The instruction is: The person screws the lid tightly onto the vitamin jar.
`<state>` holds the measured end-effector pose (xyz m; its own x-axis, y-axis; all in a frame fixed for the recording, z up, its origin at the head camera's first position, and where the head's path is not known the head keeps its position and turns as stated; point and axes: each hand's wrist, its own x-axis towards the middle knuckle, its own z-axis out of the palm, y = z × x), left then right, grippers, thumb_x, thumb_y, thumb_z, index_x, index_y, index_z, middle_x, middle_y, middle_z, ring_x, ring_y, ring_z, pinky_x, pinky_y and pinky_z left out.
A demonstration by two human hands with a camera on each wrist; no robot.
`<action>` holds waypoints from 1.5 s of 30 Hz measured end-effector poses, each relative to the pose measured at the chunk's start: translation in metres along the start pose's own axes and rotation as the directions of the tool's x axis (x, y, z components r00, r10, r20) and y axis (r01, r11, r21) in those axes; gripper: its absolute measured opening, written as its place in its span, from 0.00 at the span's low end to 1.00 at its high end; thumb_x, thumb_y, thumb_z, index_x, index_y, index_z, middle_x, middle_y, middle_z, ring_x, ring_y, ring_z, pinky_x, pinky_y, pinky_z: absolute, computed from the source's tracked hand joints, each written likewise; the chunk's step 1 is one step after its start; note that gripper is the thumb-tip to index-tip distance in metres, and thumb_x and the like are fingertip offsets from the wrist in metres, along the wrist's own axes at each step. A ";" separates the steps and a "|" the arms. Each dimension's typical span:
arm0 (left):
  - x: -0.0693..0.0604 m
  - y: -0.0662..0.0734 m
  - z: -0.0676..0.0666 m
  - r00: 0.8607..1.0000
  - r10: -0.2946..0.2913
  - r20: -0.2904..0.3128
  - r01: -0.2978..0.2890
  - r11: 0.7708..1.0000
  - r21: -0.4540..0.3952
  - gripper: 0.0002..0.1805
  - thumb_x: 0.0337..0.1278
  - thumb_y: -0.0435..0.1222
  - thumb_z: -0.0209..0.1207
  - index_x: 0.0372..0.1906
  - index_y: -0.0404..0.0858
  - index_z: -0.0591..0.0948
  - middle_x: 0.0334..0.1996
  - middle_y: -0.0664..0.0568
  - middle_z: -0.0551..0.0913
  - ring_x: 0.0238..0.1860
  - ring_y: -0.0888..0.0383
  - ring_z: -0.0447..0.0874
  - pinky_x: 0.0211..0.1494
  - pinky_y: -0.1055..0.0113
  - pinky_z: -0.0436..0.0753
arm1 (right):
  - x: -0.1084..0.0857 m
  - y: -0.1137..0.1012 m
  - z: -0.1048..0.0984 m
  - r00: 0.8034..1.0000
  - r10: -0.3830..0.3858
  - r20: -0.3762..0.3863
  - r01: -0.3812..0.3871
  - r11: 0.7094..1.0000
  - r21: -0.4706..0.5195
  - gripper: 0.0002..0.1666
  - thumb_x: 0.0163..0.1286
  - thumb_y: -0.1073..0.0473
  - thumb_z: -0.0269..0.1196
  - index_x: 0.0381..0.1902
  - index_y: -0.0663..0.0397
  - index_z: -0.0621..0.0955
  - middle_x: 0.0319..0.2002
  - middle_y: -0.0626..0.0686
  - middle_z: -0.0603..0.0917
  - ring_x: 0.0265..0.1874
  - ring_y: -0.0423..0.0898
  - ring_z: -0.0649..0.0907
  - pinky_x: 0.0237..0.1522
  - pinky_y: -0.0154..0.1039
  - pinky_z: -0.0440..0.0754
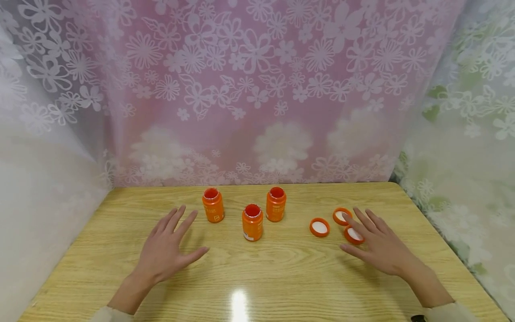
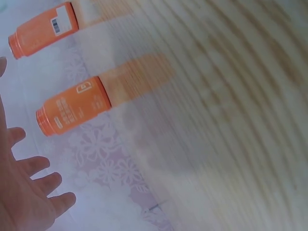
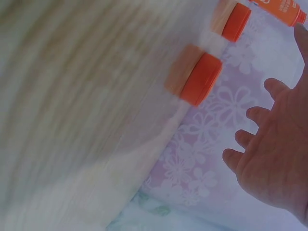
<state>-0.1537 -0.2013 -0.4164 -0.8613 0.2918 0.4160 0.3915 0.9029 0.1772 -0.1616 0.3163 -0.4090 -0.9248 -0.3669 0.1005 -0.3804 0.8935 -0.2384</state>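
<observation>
Three orange jars without lids stand upright: one at the left point(image 1: 213, 205), one in the middle nearer the front point(image 1: 252, 223), one behind it to the right point(image 1: 276, 205). Three orange lids with white insides lie at the right: one point(image 1: 319, 227) apart, one point(image 1: 341, 216) behind, one point(image 1: 354, 235) partly under the fingers in the head view. My left hand point(image 1: 165, 250), fingers spread, is left of the jars and holds nothing. My right hand point(image 1: 380, 246), also spread and holding nothing, hovers by the lids. The left wrist view shows two jars, one point(image 2: 74, 106) nearer my hand point(image 2: 24, 187).
The wooden table point(image 1: 257, 277) has its back edge against a pink flowered curtain point(image 1: 257, 112). Pale curtains hang at the left point(image 1: 44, 179) and right point(image 1: 462, 156) sides. A small dark object shows at the right sleeve point(image 1: 418, 318).
</observation>
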 end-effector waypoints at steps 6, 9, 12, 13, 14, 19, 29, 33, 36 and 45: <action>0.004 0.007 0.002 0.999 0.023 -0.039 -0.024 0.999 -0.031 0.47 0.47 0.67 0.59 0.72 0.52 0.62 0.69 0.44 0.62 0.69 0.42 0.56 0.57 0.37 0.67 | 0.014 -0.012 0.002 0.999 -0.034 0.016 0.034 0.999 0.014 0.46 0.66 0.33 0.55 0.75 0.44 0.57 0.75 0.56 0.47 0.71 0.63 0.46 0.64 0.64 0.48; 0.008 0.012 0.003 0.999 0.032 -0.040 -0.034 0.998 -0.057 0.47 0.47 0.66 0.59 0.72 0.51 0.63 0.69 0.45 0.62 0.69 0.43 0.56 0.57 0.37 0.68 | 0.020 -0.015 0.003 0.999 -0.040 0.023 0.040 0.999 0.008 0.46 0.66 0.32 0.54 0.75 0.43 0.55 0.75 0.55 0.46 0.72 0.62 0.45 0.64 0.64 0.49; 0.014 0.020 0.005 0.998 0.044 -0.035 -0.047 0.995 -0.092 0.46 0.48 0.66 0.58 0.71 0.50 0.64 0.69 0.45 0.62 0.69 0.44 0.57 0.57 0.38 0.68 | 0.024 -0.018 0.005 0.999 -0.042 0.025 0.041 0.999 0.011 0.46 0.66 0.32 0.55 0.75 0.41 0.54 0.75 0.56 0.47 0.72 0.62 0.46 0.64 0.65 0.50; 0.016 0.022 0.006 0.998 0.049 -0.036 -0.052 0.993 -0.102 0.46 0.48 0.66 0.58 0.71 0.50 0.64 0.69 0.45 0.62 0.69 0.44 0.58 0.58 0.38 0.69 | 0.025 -0.019 0.006 0.999 -0.043 0.025 0.042 0.999 0.015 0.47 0.66 0.32 0.55 0.75 0.40 0.54 0.75 0.56 0.47 0.71 0.62 0.46 0.64 0.65 0.50; 0.018 0.025 0.007 0.998 0.053 -0.038 -0.057 0.992 -0.111 0.45 0.48 0.66 0.59 0.71 0.50 0.65 0.69 0.45 0.62 0.68 0.44 0.58 0.57 0.39 0.69 | 0.027 -0.020 0.007 0.999 -0.043 0.023 0.043 0.999 0.020 0.47 0.66 0.31 0.55 0.75 0.40 0.55 0.75 0.56 0.48 0.71 0.62 0.46 0.64 0.66 0.50; 0.030 0.038 0.014 0.995 0.085 -0.051 -0.092 0.981 -0.170 0.45 0.49 0.64 0.60 0.71 0.49 0.65 0.68 0.46 0.63 0.67 0.46 0.61 0.58 0.42 0.71 | 0.033 -0.023 0.012 0.998 -0.052 0.024 0.052 0.998 0.029 0.47 0.65 0.31 0.55 0.75 0.42 0.56 0.74 0.57 0.49 0.71 0.62 0.48 0.64 0.65 0.50; 0.047 0.057 0.029 0.998 0.058 0.020 -0.050 0.959 -0.278 0.46 0.51 0.65 0.58 0.72 0.48 0.61 0.69 0.46 0.62 0.67 0.45 0.62 0.59 0.43 0.71 | 0.048 -0.026 0.019 0.995 -0.089 0.043 0.089 0.996 -0.007 0.48 0.65 0.29 0.53 0.75 0.45 0.56 0.74 0.60 0.51 0.70 0.64 0.50 0.65 0.63 0.51; 0.052 0.061 0.034 0.996 0.004 0.084 0.022 0.950 -0.312 0.47 0.50 0.67 0.56 0.73 0.50 0.60 0.70 0.49 0.61 0.68 0.48 0.61 0.60 0.43 0.70 | 0.053 -0.030 0.021 0.995 -0.095 0.037 0.094 0.995 0.009 0.48 0.64 0.29 0.53 0.75 0.45 0.57 0.73 0.61 0.51 0.70 0.66 0.51 0.64 0.65 0.52; 0.055 0.065 0.038 0.990 -0.046 0.135 0.093 0.924 -0.371 0.49 0.48 0.68 0.56 0.73 0.51 0.59 0.71 0.52 0.60 0.68 0.48 0.60 0.60 0.42 0.68 | 0.057 -0.032 0.023 0.995 -0.099 0.034 0.098 0.995 0.013 0.49 0.64 0.28 0.53 0.74 0.46 0.57 0.73 0.61 0.51 0.69 0.66 0.52 0.64 0.66 0.53; 0.064 0.076 0.054 0.953 -0.128 0.276 0.280 0.726 -0.629 0.53 0.41 0.63 0.67 0.73 0.53 0.57 0.71 0.56 0.59 0.69 0.51 0.59 0.65 0.49 0.66 | 0.067 -0.036 0.029 0.994 -0.089 0.059 0.089 0.996 0.003 0.50 0.63 0.27 0.53 0.74 0.47 0.58 0.73 0.61 0.52 0.69 0.66 0.54 0.61 0.67 0.57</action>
<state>-0.1962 -0.0973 -0.4245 -0.9600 0.2492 0.1275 0.2468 0.5385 0.8056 -0.2098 0.2524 -0.4218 -0.8857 -0.4597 0.0646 -0.4614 0.8564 -0.2316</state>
